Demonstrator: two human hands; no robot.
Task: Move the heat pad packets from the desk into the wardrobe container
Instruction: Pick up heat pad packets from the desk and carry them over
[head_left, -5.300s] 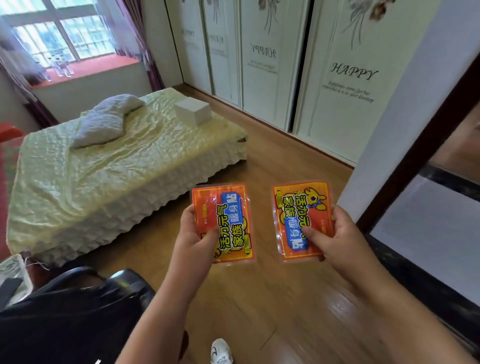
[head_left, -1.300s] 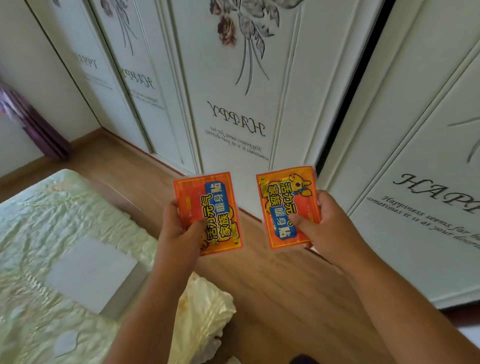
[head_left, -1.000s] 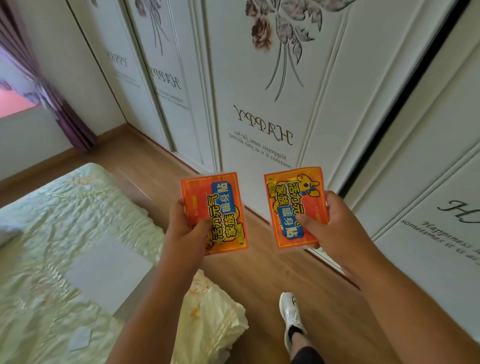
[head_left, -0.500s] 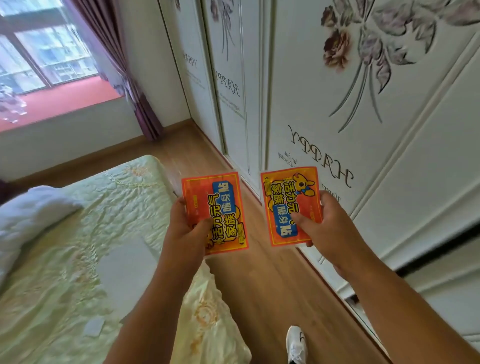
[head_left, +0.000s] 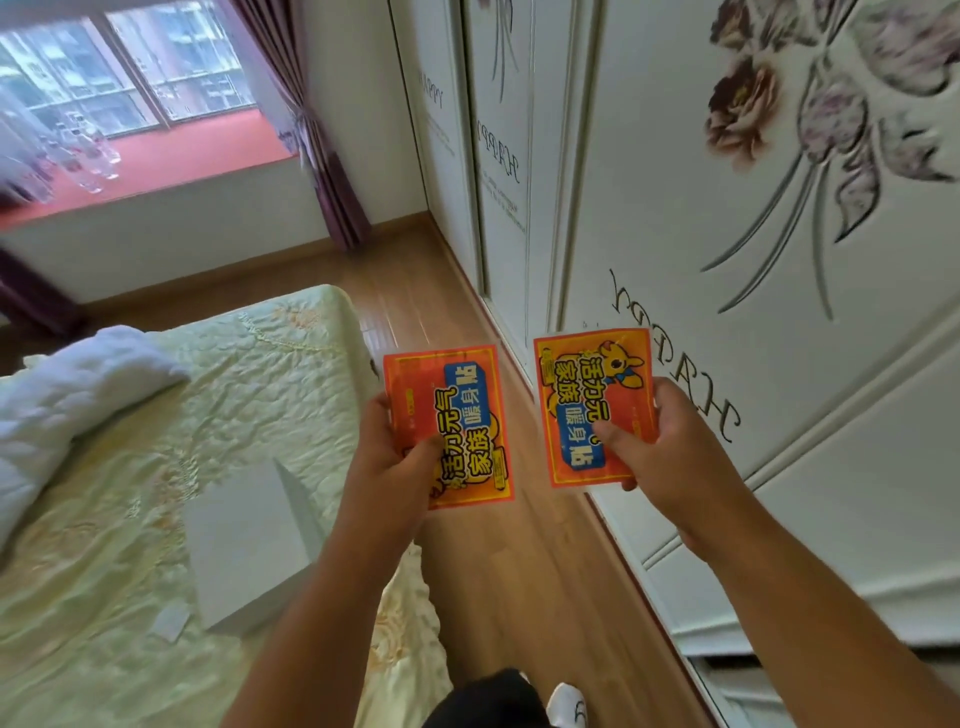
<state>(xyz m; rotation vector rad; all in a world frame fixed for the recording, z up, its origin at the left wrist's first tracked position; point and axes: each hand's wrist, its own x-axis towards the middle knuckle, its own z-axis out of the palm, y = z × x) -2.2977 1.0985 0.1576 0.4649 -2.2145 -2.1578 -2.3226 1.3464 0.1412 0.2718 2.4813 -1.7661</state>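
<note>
- Two orange heat pad packets, both off any surface, held up in the air over the wooden floor (head_left: 524, 582) between the bed and the wardrobe.
- Left packet (head_left: 457, 415): flat, printed face toward the person, text running sideways. Left hand (head_left: 387, 467) pinches it at its lower left corner, thumb on the front, fingers behind.
- Right packet (head_left: 592, 405): also flat and face-up to the person, cartoon animal near its top edge. Right hand (head_left: 670, 457) clamps its lower right part, thumb across the blue label, fingers wrapped behind.
- Packets sit side by side, near each other but not touching; a strip of floor shows between them. Hands are apart, one packet each.
- Wardrobe (head_left: 727, 260) directly right of the right packet: white sliding doors with flower relief and "HAPPY" lettering. Doors in view look closed; near the bottom right edge there is a track or gap, can't tell which from here.
- Bed (head_left: 130, 519) to the left, pale yellow-green cover, its foot corner just below the left forearm.
- White box (head_left: 249, 540) lies on the bed near its right edge; small white card (head_left: 170, 622) just beside it.
- White pillow or folded duvet (head_left: 62, 395) at the bed's left side.
- Window (head_left: 119, 67) with red sill in the far corner, purple curtain (head_left: 322, 156) beside it.
- White shoe (head_left: 569, 706) at the bottom edge of the view.
</note>
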